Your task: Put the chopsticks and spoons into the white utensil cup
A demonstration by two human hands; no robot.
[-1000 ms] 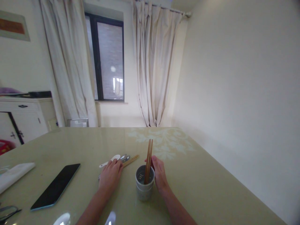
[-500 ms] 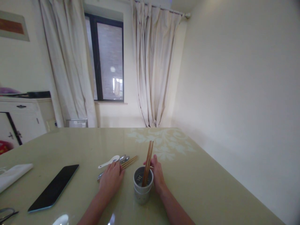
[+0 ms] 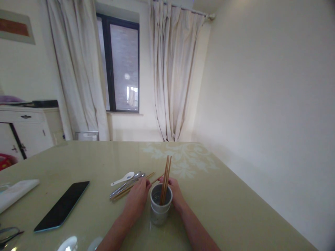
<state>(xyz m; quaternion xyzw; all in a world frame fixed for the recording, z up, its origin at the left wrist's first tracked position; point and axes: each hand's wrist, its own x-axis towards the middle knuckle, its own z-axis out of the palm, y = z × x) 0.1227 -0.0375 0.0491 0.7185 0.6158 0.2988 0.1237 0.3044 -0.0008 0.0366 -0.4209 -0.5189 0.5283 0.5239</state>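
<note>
A grey cylindrical holder stands on the table with several brown chopsticks upright in it, leaning to its right side. My left hand, left of the holder, has its fingers closed on a chopstick that slants up to the right. My right hand is behind the holder's right side, its fingertips near that chopstick's far end; the holder and chopsticks partly hide its fingers. Left of my left hand lie a white spoon, metal spoons and more chopsticks.
On the left of the greenish table lie a black tablet or phone, a white packet and dark-handled scissors or glasses. A wall runs along the right.
My left hand has moved right, away from the spoons, with a chopstick now in its fingers. My right hand has shifted slightly, still behind the holder. The view has tilted a little.
</note>
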